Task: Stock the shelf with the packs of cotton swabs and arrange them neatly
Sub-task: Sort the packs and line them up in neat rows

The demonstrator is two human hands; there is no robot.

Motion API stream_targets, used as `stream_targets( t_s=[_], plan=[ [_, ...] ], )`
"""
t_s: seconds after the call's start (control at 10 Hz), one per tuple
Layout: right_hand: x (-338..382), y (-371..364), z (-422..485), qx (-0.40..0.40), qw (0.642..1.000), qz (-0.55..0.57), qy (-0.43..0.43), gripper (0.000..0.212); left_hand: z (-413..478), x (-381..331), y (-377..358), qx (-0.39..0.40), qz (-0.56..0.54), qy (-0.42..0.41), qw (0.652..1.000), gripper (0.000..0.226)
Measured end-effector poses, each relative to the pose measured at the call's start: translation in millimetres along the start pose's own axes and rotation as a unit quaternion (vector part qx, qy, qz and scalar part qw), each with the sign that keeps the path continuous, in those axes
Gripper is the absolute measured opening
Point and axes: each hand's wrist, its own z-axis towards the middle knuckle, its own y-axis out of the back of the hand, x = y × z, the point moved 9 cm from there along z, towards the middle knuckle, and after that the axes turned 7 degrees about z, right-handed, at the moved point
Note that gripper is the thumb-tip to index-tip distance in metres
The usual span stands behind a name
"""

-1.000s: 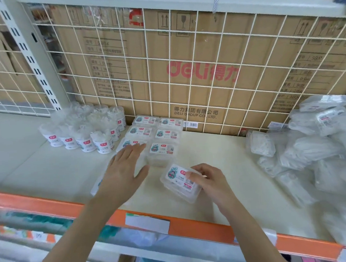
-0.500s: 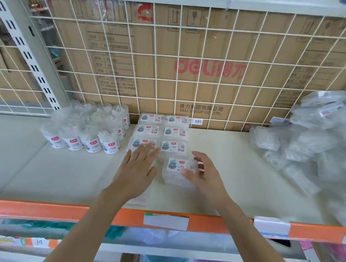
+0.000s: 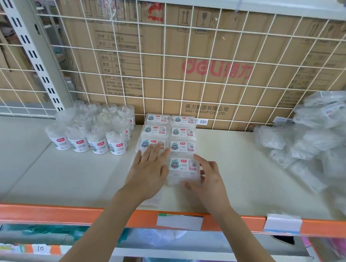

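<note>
Left hand (image 3: 148, 171), right hand (image 3: 208, 181), fingers wide, either side of front pack (image 3: 183, 167); bare shelf (image 3: 242, 167) rightward.

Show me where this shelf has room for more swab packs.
Bare shelf lies between the boxed packs and the bagged heap, and left front, between the round tubs and the orange edge. The right end is crowded.
</note>
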Motion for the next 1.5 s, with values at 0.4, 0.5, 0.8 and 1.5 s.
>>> stream_targets(
  t_s=[0.4, 0.5, 0.8, 1.5],
  plan=[
    [16.9, -9.3, -0.5, -0.026, 0.992, -0.116, 0.028, 0.079, -1.3, -0.5, 2.1, 0.009, -0.013, 0.002, 1.000, 0.055],
    [18.4, -11.4, -1.0, -0.038, 0.992, -0.115, 0.023, 0.080, -1.3, -0.5, 2.2, 0.011, -0.017, 0.004, 1.000, 0.054],
    [16.3, -8.9, -2.9, -0.040, 0.993, -0.107, 0.008, 0.076, -2.6, -1.4, 3.5, 0.014, -0.011, 0.004, 1.000, 0.054],
    [6.5, 27.7, -14.0, -0.040, 0.998, 0.015, -0.044, 0.063, 0.3, 6.0, 3.5, -0.007, -0.088, 0.003, 0.996, 0.052]
  ],
)
